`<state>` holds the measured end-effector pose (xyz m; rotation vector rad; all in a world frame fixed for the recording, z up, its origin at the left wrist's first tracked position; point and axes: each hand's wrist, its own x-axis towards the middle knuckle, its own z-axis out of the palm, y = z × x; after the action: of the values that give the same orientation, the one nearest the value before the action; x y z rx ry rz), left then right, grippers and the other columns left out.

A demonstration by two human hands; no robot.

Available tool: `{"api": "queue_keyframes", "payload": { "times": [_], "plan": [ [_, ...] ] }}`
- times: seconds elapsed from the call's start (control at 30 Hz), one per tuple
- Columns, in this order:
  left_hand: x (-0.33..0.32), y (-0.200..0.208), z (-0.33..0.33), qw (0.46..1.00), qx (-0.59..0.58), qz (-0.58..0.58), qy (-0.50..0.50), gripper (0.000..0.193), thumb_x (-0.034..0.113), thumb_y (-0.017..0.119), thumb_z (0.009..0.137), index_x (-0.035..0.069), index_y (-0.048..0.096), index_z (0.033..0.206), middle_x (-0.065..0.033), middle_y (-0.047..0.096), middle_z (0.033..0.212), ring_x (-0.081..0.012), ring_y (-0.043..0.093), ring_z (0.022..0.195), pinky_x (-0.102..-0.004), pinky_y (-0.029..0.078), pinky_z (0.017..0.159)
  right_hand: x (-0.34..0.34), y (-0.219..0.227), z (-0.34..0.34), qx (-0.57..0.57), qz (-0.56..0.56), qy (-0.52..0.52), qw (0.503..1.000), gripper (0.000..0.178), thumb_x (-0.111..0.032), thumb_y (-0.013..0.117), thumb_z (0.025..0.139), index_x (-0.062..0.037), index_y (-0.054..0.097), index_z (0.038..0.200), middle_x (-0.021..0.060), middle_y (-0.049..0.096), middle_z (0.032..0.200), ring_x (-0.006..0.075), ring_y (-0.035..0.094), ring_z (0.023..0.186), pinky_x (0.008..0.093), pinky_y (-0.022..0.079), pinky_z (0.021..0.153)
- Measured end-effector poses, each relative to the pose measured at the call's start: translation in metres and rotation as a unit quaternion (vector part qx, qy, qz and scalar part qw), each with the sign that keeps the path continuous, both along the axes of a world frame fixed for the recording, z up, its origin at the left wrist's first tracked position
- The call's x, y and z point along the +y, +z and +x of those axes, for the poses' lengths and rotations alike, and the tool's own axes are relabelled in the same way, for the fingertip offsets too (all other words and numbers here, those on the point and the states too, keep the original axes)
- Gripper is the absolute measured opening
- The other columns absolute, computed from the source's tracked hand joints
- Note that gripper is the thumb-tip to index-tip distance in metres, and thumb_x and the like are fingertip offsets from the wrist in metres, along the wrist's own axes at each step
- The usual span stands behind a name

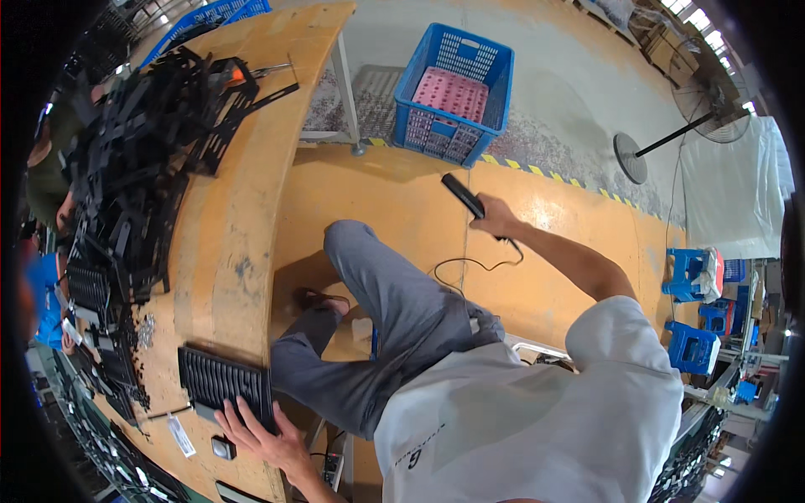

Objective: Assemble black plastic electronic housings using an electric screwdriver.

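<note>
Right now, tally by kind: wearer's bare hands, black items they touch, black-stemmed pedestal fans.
Bare hands: 2 (left hand, right hand)
Black ribbed rectangular panel, touched by the left: 1
Slim black corded tool, gripped by the right: 1
Black-stemmed pedestal fan: 1
Total: 5

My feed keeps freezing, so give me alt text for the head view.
A person's left hand rests on a black ribbed panel at the edge of a wood-toned table, while the right hand holds a black corded tool. Black parts lie heaped farther along the table; a blue crate stands to its right.
</note>
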<state>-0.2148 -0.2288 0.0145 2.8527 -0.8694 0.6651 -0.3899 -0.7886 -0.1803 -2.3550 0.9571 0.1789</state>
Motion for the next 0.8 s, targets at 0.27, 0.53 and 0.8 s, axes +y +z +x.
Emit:
{"api": "queue_keyframes", "payload": {
  "times": [0.27,0.53,0.8],
  "plan": [
    [-0.007,-0.005,-0.005,0.999,0.029,0.024,0.035,0.059,0.031,0.071,0.095,0.002,0.053,0.143,-0.0264,0.047,0.145,-0.0467,0.042,0.135,-0.065,0.034,0.108,-0.204,-0.133,0.066,0.012,-0.22,-0.006,0.975,0.07,-0.03,0.086,0.058,-0.0035,0.065,0.119,0.0251,0.045,0.146,0.0431,0.041,0.137,0.0513,0.04,0.11],
    [-0.006,0.0,0.003,0.991,0.07,0.1,0.063,0.063,0.029,0.067,0.098,0.005,0.041,0.15,-0.0244,0.039,0.154,-0.045,0.037,0.142,-0.064,0.031,0.113,-0.297,-0.168,0.122,0.088,-0.192,-0.032,0.977,0.076,-0.035,0.086,0.059,-0.0169,0.066,0.13,0.0163,0.032,0.161,0.0366,0.029,0.148,0.0658,0.031,0.109],
    [-0.008,-0.004,0.002,0.994,0.053,0.073,0.057,0.059,0.034,0.066,0.098,0.009,0.048,0.148,-0.024,0.045,0.15,-0.0454,0.041,0.139,-0.0655,0.037,0.109,-0.261,-0.215,0.111,0.023,-0.184,0.061,0.981,0.076,-0.035,0.084,0.058,-0.0169,0.069,0.13,0.0197,0.041,0.153,0.0397,0.044,0.138,0.0485,0.039,0.111]
  ]
}}
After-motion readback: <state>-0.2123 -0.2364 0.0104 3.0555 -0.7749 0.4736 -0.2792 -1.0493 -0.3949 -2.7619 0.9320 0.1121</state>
